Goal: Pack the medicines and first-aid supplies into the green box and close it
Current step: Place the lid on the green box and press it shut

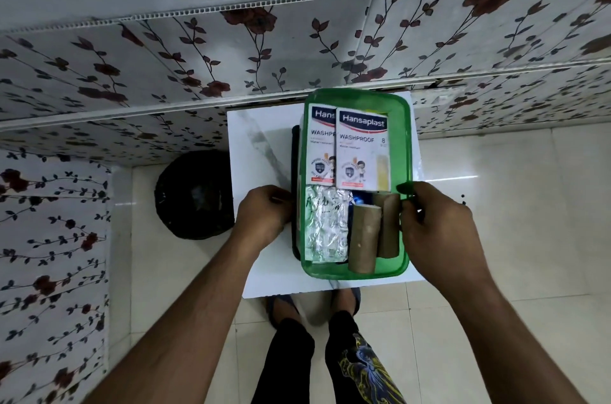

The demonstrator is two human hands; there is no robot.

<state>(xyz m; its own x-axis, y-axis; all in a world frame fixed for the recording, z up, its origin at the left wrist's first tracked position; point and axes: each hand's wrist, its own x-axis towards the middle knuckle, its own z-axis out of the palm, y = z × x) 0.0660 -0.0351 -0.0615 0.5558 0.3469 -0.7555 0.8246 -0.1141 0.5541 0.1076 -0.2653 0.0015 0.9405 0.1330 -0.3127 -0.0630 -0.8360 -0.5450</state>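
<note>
The green box (pixel 355 275) stands open on a small white table (pixel 259 145). Inside lie two Hansaplast plaster packs (pixel 362 152) at the far end. At the near end are silver foil tablet strips (pixel 325 225), two brown bandage rolls (pixel 363 238) and a small blue item (pixel 360 197). My right hand (pixel 433 225) pinches the box's right wall. My left hand (pixel 261 215) curls against a narrow black part (pixel 295 152) that runs along the box's left side; what that part is I cannot tell.
A round bin with a black bag (pixel 195 195) sits on the floor left of the table. Flowered wall panels (pixel 198 66) close in behind and to the left. My feet (pixel 287 304) stand at the table's near edge on pale floor tiles.
</note>
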